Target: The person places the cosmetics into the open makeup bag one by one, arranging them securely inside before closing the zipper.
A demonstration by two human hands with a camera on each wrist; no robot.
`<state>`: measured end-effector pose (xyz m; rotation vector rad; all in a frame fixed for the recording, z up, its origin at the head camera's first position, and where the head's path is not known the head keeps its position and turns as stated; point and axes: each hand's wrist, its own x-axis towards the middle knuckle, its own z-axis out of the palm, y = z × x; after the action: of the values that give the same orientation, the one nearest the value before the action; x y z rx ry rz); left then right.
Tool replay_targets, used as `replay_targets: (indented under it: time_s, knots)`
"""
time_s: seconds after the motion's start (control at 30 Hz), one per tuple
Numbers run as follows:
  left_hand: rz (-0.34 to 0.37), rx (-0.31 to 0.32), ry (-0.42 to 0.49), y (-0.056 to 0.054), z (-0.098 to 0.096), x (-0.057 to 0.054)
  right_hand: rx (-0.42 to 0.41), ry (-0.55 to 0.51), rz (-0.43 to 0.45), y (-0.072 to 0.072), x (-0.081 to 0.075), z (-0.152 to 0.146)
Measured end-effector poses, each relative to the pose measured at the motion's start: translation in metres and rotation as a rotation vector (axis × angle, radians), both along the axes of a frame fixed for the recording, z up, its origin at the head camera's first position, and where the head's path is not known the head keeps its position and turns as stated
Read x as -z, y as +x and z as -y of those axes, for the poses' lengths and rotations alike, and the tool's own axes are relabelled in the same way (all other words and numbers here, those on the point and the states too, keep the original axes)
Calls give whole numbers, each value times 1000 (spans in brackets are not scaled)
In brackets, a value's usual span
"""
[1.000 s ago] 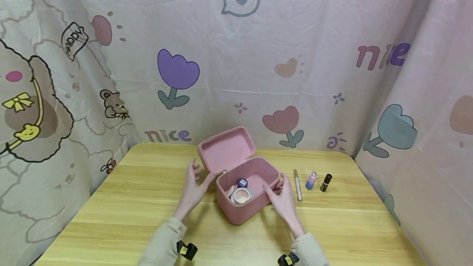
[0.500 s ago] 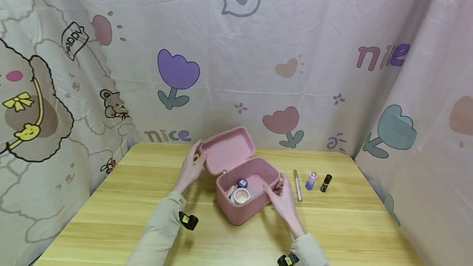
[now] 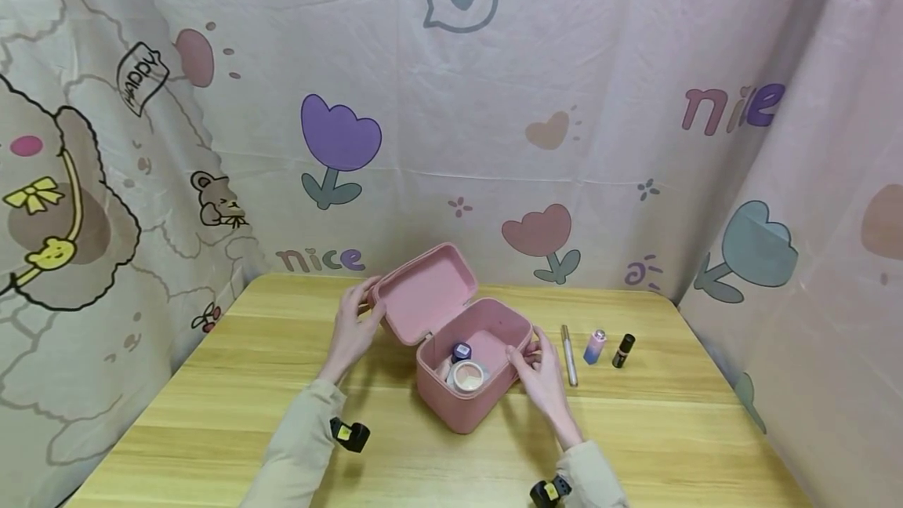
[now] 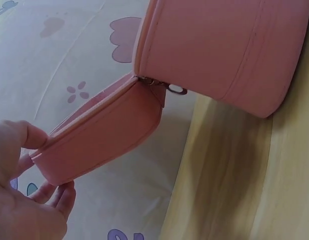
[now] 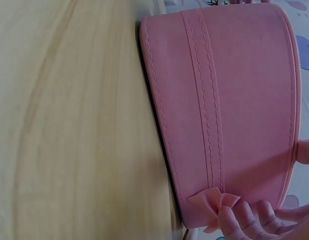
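Observation:
A pink zippered cosmetic case [image 3: 451, 406] stands on the table with its lid [image 3: 427, 295] tilted back. My left hand [image 3: 349, 333] pinches the lid's outer edge; in the left wrist view the thumb lies over its rim and fingers [image 4: 65, 200] curl beneath. At the right side, my right hand [image 3: 542, 379] grips the case's rim, thumb over the edge, fingers [image 5: 234, 222] against the outer wall near a pink bow [image 5: 210, 201]. Inside the case sit a round compact [image 3: 469, 377] with a pale three-part face and a small dark-blue-capped container [image 3: 462, 351]. Other contents are partly hidden.
To the right of the case, a slim silvery pen-like tube [image 3: 569, 356], a pink-to-blue small bottle [image 3: 595, 346] and a black tube [image 3: 624, 351] lie on the wooden table [image 3: 233, 398]. Printed curtains [image 3: 451, 100] hang behind and at both sides.
My left hand has moved from beside the hinge up to the lid's outer edge and taken hold. The lid has shifted left, and the case has turned slightly. My right hand stays on the rim.

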<state>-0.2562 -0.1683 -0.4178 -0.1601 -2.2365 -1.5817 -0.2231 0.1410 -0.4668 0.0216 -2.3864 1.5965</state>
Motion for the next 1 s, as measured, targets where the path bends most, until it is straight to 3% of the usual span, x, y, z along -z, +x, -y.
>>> replay_targets:
  time_s: [0.23, 0.6, 0.8, 1.0]
  knots:
    - [0, 5, -26, 11, 3, 2, 23, -20, -7, -4, 1, 1]
    - [56, 5, -18, 31, 5, -3, -52, -5, -36, -1, 2, -1]
    - [9, 2, -58, 37, 8, -1, -94, -15, -26, -3, 3, -2]
    - [30, 23, -98, 43, 11, -6, -96, -15, -19, -6, 1, -5]
